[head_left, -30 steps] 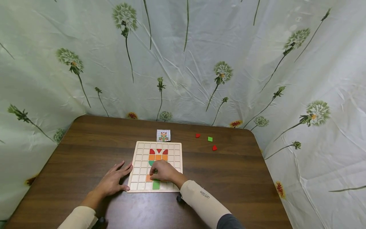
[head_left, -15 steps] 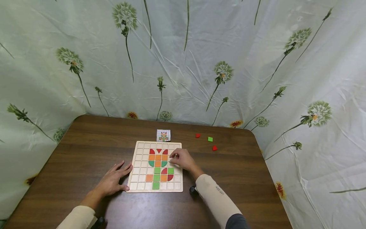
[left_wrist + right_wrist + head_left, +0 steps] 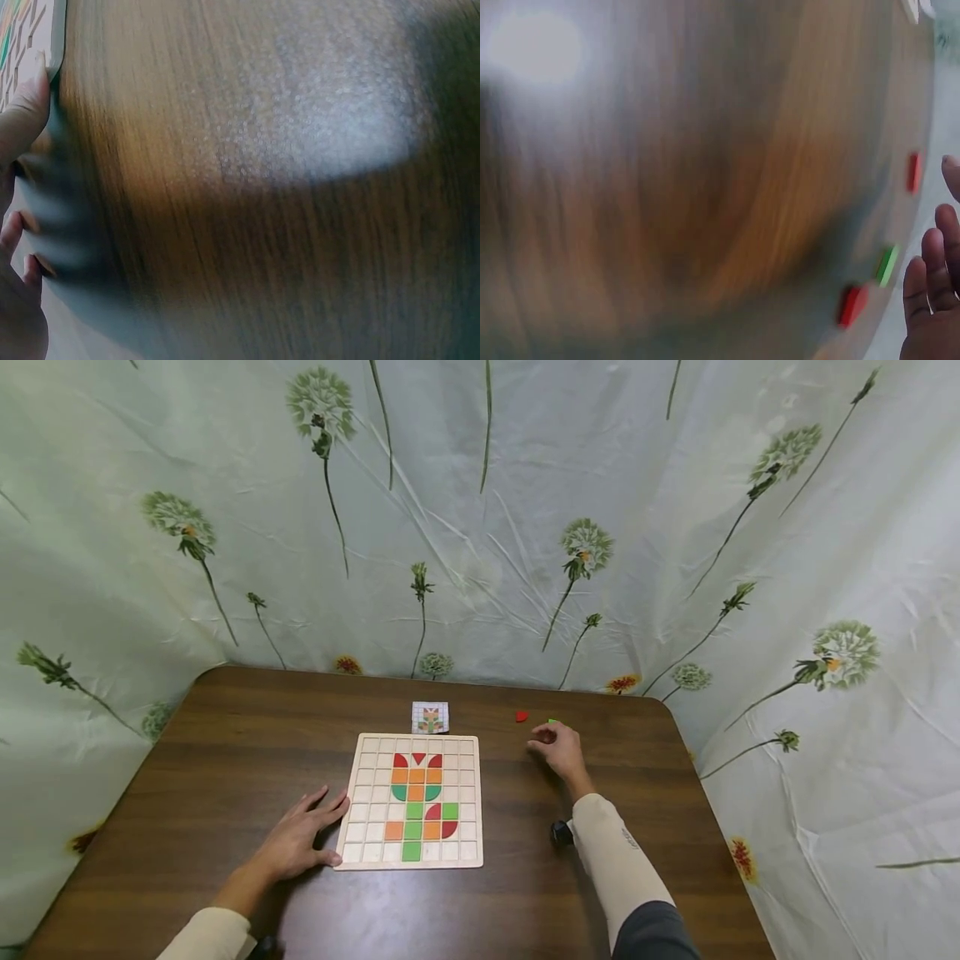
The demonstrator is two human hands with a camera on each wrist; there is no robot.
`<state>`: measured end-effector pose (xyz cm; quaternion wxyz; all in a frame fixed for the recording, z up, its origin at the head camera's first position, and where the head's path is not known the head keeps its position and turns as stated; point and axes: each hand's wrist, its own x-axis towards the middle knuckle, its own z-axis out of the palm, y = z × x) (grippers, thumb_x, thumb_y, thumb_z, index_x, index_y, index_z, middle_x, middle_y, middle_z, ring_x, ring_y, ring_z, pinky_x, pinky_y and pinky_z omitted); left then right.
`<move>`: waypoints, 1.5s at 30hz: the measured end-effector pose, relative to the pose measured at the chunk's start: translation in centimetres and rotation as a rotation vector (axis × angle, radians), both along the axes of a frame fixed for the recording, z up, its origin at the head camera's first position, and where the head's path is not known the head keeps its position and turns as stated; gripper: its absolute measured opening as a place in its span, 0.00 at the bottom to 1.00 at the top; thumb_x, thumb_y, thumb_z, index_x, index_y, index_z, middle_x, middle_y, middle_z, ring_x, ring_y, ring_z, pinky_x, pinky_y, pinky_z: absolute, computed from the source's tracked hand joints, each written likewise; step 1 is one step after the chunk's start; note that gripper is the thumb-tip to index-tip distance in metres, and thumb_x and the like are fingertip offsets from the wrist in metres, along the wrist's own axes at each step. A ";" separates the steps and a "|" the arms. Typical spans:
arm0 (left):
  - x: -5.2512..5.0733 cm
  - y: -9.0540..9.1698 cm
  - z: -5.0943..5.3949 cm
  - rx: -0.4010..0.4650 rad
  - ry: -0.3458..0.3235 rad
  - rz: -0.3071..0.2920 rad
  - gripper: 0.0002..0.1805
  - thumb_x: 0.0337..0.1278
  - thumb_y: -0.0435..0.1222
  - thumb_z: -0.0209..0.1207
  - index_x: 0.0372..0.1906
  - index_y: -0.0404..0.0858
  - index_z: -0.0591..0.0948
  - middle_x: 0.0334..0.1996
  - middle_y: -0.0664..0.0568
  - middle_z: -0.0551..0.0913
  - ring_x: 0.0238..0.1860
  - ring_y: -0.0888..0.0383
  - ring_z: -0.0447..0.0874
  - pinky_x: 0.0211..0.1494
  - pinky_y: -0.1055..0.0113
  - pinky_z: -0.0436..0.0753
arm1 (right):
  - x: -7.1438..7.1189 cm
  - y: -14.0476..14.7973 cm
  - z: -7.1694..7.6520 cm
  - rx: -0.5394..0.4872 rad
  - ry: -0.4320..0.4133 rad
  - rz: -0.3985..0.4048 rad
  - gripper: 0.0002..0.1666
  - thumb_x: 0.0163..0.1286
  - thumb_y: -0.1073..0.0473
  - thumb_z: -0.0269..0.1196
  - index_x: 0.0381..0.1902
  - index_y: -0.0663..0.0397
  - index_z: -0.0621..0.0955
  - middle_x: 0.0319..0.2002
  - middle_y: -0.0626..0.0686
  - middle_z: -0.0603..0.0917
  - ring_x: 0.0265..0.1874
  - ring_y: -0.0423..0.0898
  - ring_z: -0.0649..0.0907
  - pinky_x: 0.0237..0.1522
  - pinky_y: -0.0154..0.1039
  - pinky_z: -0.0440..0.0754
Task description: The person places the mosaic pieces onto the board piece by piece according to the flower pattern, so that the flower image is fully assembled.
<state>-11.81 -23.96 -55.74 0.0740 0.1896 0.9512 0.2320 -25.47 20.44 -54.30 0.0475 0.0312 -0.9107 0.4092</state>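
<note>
My left hand (image 3: 296, 842) rests at the left edge of a pale wooden grid board (image 3: 363, 814), its thumb and fingertips touching the rim. In the left wrist view that thumb (image 3: 30, 109) lies on the board's corner. Red, orange and green tiles (image 3: 416, 775) fill several squares of the board. My right hand (image 3: 562, 753) hovers over the loose pieces at the right, with nothing visible in its fingers. Around it are a red tile (image 3: 521, 717) and a green tile (image 3: 553, 722). A second red tile (image 3: 853, 305) shows in the right wrist view; the hand mostly covers it in the head view.
A small printed pattern card (image 3: 431, 718) lies just behind the board. The brown wooden table (image 3: 262, 727) has rounded far corners. A hanging curtain (image 3: 480, 568) with a dandelion print surrounds it at the back and sides.
My right hand has left the board and moved right and away to the loose tiles, uncovering the tiles in the board's lower squares. The left hand stays at the board's edge.
</note>
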 end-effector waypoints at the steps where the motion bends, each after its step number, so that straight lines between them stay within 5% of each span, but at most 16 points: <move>1: 0.0 0.0 0.0 0.001 -0.002 0.003 0.51 0.33 0.53 0.73 0.67 0.33 0.70 0.68 0.40 0.67 0.69 0.33 0.54 0.66 0.36 0.55 | -0.3 0.5 0.0 0.002 -0.011 -0.020 0.12 0.55 0.65 0.72 0.37 0.63 0.85 0.34 0.57 0.83 0.34 0.51 0.79 0.39 0.44 0.78; 10: 0.0 -0.2 0.3 0.024 0.014 -0.003 0.51 0.32 0.53 0.73 0.66 0.33 0.70 0.68 0.40 0.67 0.69 0.33 0.54 0.65 0.35 0.55 | -1.8 3.2 -0.3 0.036 -0.039 -0.127 0.23 0.54 0.66 0.72 0.49 0.68 0.82 0.48 0.66 0.78 0.51 0.62 0.77 0.56 0.54 0.73; 23: 0.2 0.0 0.2 0.020 0.016 -0.022 0.51 0.32 0.53 0.72 0.66 0.34 0.71 0.68 0.41 0.68 0.68 0.32 0.56 0.65 0.35 0.56 | -2.5 3.7 -0.6 0.126 -0.214 -0.113 0.23 0.64 0.65 0.65 0.56 0.70 0.78 0.55 0.69 0.71 0.57 0.63 0.71 0.61 0.56 0.68; 30: 0.2 0.0 0.2 0.020 0.006 -0.013 0.51 0.32 0.52 0.73 0.66 0.34 0.71 0.68 0.42 0.67 0.69 0.33 0.55 0.65 0.35 0.56 | -2.6 3.3 -0.6 0.118 -0.206 -0.139 0.16 0.61 0.67 0.66 0.47 0.72 0.82 0.50 0.68 0.75 0.51 0.62 0.75 0.55 0.53 0.73; 37: 0.3 0.1 0.0 0.032 -0.002 -0.004 0.51 0.33 0.53 0.73 0.67 0.34 0.70 0.69 0.41 0.67 0.69 0.33 0.54 0.66 0.35 0.54 | -3.2 2.9 -0.3 0.119 -0.263 -0.141 0.15 0.61 0.66 0.67 0.44 0.70 0.79 0.42 0.64 0.77 0.41 0.58 0.77 0.46 0.50 0.77; 45: 0.2 0.1 0.0 0.034 -0.023 0.017 0.51 0.32 0.51 0.73 0.67 0.34 0.69 0.69 0.40 0.66 0.69 0.32 0.53 0.66 0.35 0.52 | -3.3 2.4 0.2 0.098 -0.229 -0.155 0.14 0.58 0.69 0.68 0.42 0.67 0.79 0.34 0.59 0.79 0.37 0.55 0.77 0.43 0.48 0.76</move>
